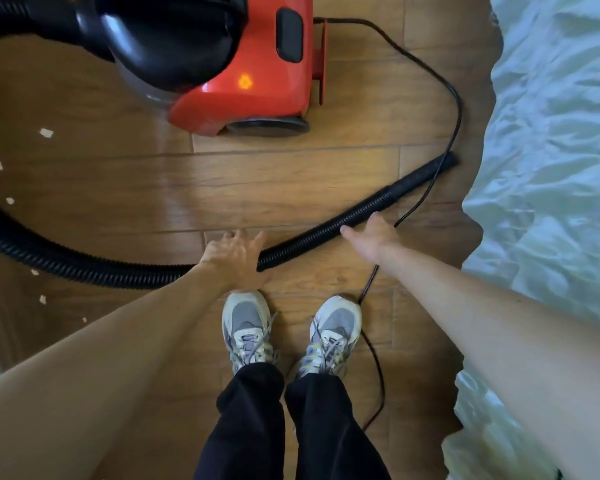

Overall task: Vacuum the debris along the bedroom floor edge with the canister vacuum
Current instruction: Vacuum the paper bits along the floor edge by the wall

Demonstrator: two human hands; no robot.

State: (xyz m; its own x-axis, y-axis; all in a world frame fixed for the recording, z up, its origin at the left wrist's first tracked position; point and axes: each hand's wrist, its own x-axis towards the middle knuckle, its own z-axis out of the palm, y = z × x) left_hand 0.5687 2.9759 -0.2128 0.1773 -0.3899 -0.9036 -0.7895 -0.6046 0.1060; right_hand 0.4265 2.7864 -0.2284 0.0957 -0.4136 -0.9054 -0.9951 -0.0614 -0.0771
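Floor: brown wood-plank floor [291,188], fills most of the view.

Bed: crumpled pale blue-white sheet [551,133] down the right side, its edge hanging to the floor.

Vacuum: red plastic canister vacuum with a black dome top [243,64], standing on the floor at upper centre. An orange indicator light [245,81] glows on its body.

Hose: black ribbed flexible hose [309,237] leaves the vacuum at upper left, loops round the left edge and crosses the floor in front of the feet. It ends in a smooth black tube nozzle [423,174] lying on the floor, its tip just beside the sheet edge.

Hands: both arms bare and stretched down. Left hand [234,258] has its fingers spread and straight over the hose, not closed round it; contact cannot be told. Right hand [371,237] is likewise released, fingers extended, fingertips at the hose near the nozzle.

Feet: grey-and-white laced trainers [246,323] side by side below the hands, under black trousers [250,420].

Cord: thin black power cord [458,98] runs from the vacuum's rear, curves right, crosses the nozzle and passes the right shoe.

Debris: small pale paper scraps [45,133] scattered along the left floor edge, well apart from the nozzle.
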